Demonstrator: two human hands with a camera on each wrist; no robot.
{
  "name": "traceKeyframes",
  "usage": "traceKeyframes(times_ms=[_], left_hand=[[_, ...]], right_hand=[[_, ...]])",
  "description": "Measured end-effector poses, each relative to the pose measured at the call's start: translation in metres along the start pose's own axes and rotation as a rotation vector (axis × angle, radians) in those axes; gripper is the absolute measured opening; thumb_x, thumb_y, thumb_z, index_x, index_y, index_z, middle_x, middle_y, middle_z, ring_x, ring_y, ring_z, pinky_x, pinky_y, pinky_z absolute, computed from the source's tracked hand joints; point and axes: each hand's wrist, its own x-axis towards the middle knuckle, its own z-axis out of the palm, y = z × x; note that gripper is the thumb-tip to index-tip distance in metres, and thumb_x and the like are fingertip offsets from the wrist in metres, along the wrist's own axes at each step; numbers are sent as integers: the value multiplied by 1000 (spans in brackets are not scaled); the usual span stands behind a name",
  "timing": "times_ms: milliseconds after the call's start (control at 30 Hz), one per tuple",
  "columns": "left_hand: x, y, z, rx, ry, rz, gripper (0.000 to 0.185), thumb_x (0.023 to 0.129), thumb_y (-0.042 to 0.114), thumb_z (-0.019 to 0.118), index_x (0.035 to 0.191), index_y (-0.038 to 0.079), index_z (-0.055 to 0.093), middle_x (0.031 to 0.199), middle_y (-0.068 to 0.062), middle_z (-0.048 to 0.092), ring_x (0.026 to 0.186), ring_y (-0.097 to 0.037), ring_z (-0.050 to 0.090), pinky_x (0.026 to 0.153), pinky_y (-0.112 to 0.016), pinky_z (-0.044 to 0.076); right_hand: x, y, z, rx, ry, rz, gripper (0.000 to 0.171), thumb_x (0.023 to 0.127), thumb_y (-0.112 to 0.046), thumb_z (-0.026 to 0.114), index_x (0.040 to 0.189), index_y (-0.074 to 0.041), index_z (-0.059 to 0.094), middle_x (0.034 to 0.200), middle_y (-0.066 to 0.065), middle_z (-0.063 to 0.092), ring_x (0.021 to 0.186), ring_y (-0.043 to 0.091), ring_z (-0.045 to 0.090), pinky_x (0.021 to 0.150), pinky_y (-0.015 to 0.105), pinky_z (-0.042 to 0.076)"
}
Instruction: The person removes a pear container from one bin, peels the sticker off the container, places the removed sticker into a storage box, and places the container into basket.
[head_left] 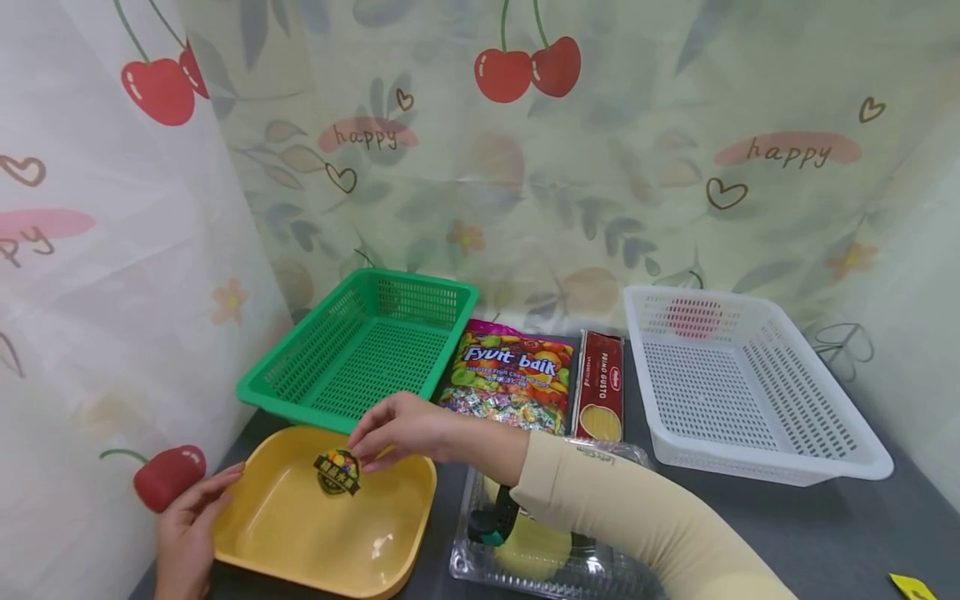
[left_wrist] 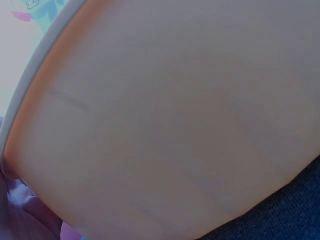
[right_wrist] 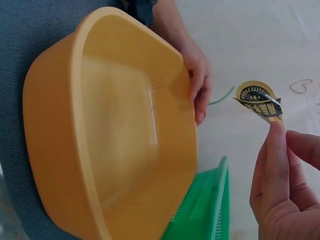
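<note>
A yellow plastic basin (head_left: pixel 322 533) stands at the front left. My left hand (head_left: pixel 191 529) grips its left rim; in the right wrist view the fingers (right_wrist: pixel 200 90) bend at the basin's edge. Above the basin, my right hand (head_left: pixel 401 433) pinches a black and gold fruit sticker (head_left: pixel 337 472) between thumb and fingertips. The right wrist view shows the sticker (right_wrist: pixel 260 101) slightly curled, with printed lettering. The left wrist view is mostly filled by the basin's pale, blurred side (left_wrist: pixel 175 125). Beneath my right forearm sits a clear plastic box (head_left: pixel 480 571) with yellowish round items inside, partly hidden.
Behind the basin is a green perforated basket (head_left: pixel 360 358). A candy bag (head_left: pixel 513 375) and a red spaghetti pack (head_left: pixel 600 387) lie in the middle. On the right stands a white basket (head_left: pixel 720 400). A small yellow piece (head_left: pixel 911 586) lies at the front right corner.
</note>
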Motion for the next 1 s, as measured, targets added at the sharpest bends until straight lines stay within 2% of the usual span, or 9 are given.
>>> traceKeyframes(times_ms=[100,300,467,733,1000], left_hand=[[0,0,0,-42,-6,-9,27,95,8,48,117,1,62,103,20,66,92,10,56,75,0,44],[0,-1,0,-52,-22,-25,28,96,12,49,119,2,61,106,20,65,94,10,56,76,0,44],[1,0,-1,-68,-14,-12,27,95,8,48,117,1,62,104,19,66,93,10,57,75,-1,44],[1,-2,-1,-44,-12,20,27,95,10,48,117,-1,61,105,20,64,95,9,57,77,-1,44],[1,-2,-2,-47,-13,-3,27,96,10,48,116,0,62,108,17,64,97,8,57,78,-1,44]], right_hand=[[3,-1,2,-9,-4,8,17,86,4,59,101,11,63,82,8,66,69,13,63,86,44,52],[6,-2,5,-11,-10,14,16,86,3,59,100,9,64,82,9,67,68,13,63,85,42,53],[7,-3,8,-11,-15,16,15,86,3,59,100,9,64,81,8,66,68,13,63,86,43,53],[8,-5,11,-17,-23,14,18,86,4,60,102,10,63,81,9,66,67,13,63,84,43,54],[10,-2,12,-5,-27,-8,18,85,5,61,101,12,62,78,7,65,67,15,63,81,44,55]])
